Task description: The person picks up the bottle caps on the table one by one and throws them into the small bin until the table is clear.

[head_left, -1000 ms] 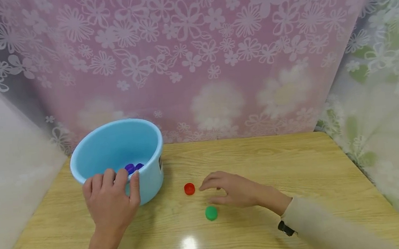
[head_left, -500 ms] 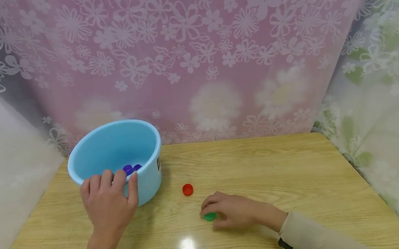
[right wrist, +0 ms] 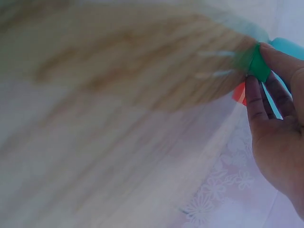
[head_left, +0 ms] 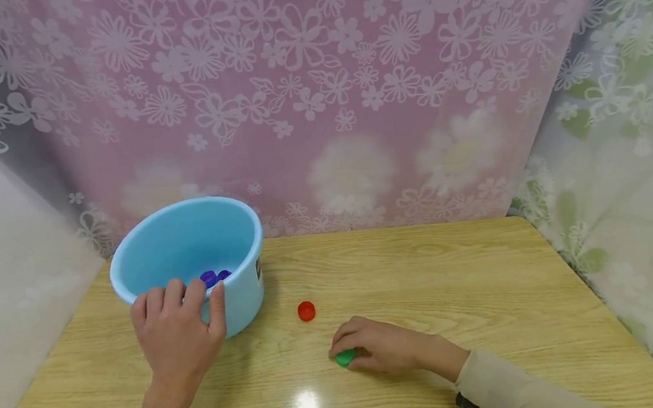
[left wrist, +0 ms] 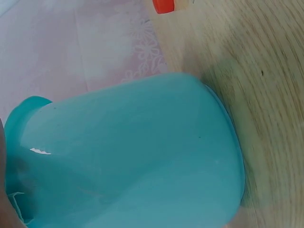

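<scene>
In the head view my left hand (head_left: 178, 340) grips the near rim of a light blue plastic tub (head_left: 247, 301), fingers over the edge and thumb outside. Purple bottle caps (head_left: 208, 278) lie on the tub's floor, partly hidden by the rim. My right hand (head_left: 382, 347) pinches a green bottle cap (head_left: 345, 358) between thumb and fingertips, close to the tabletop; the right wrist view shows the green cap (right wrist: 259, 65) between the fingertips too. A red bottle cap (head_left: 307, 311) lies on the table between the tub and my right hand. The left wrist view is mostly tub wall (left wrist: 133, 152).
A wood-grain table (head_left: 425, 266) carries everything. Behind it hangs a pink flowered curtain (head_left: 346, 98), with a pale leafy curtain (head_left: 621, 172) along the right. A pale sheet (head_left: 16, 257) borders the left side.
My right hand has come down from beside the red cap to the green cap and taken hold of it. The left hand still grips the tub's rim.
</scene>
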A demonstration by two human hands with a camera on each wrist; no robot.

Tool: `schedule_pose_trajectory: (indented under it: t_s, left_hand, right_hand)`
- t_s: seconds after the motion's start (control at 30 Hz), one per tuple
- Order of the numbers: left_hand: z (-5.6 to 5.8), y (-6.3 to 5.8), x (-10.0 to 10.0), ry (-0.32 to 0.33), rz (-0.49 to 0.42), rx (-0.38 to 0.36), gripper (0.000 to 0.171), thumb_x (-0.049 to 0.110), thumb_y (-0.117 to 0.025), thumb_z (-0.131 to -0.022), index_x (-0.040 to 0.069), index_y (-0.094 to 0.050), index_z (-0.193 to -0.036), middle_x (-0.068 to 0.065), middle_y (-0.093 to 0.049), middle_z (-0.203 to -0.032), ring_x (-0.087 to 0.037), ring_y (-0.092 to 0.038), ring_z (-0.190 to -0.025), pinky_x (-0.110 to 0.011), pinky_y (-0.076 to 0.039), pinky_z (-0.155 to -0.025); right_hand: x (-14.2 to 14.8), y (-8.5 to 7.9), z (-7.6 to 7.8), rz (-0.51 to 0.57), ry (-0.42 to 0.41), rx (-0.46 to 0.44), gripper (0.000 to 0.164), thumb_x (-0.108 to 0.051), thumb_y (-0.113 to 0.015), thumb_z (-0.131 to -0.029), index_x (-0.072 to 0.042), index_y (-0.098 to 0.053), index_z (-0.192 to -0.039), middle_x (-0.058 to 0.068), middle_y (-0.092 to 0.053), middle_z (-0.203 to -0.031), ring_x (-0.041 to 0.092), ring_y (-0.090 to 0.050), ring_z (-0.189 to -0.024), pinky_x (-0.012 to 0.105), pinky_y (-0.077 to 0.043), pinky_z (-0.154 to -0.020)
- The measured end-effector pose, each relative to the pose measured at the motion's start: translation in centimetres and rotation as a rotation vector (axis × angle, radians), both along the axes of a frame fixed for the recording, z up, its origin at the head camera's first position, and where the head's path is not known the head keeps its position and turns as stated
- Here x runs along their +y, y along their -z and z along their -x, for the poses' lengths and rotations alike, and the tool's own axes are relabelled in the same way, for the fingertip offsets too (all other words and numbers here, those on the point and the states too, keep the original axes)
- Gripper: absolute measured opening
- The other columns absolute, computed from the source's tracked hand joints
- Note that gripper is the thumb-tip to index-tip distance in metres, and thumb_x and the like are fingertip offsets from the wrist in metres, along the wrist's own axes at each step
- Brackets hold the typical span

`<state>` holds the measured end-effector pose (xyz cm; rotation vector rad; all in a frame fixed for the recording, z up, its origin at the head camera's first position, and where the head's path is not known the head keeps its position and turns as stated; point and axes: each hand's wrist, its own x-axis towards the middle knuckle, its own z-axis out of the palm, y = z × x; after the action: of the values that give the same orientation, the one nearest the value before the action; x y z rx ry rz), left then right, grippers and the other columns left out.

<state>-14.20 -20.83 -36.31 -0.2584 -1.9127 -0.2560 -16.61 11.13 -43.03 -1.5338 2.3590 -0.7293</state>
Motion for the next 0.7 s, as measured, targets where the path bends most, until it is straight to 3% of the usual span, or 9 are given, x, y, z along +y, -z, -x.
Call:
schedule_pose_trajectory:
  t_s: [0.5, 0.7]
  left_hand:
    - [0.1, -0.1, 0.0, 0.001, -0.004, 0.003, 0.043, 0.040, -0.046, -0.094, 0.004, -0.050, -0.071, -0.011, -0.039, -0.063, -0.037, -0.038, -0.060, -0.053, -0.030, -0.071]
    - [0.0, 0.0, 0.0, 0.001, -0.004, -0.001, 0.043, 0.040, -0.046, -0.094, 0.004, -0.050, -0.071, -0.011, -0.039, -0.063, -0.037, -0.038, -0.059, -0.053, -0.030, -0.071]
  right_hand:
    - [-0.3, -0.5, -0.2, 0.003, 0.037, -0.023, 0.027, -0.020, -0.062, -0.094, -0.017, -0.062, -0.120, -0.011, -0.059, -0.117, 0.004, -0.051, -0.104, 0.023, -0.043, -0.089]
    - [-0.1, -1.8, -0.1, 0.044, 0.127, -0.099, 0.030, -0.023, -0.065, -0.091, -0.015, -0.063, -0.120, -0.009, -0.058, -0.120, 0.004, -0.054, -0.103, 0.023, -0.047, -0.085]
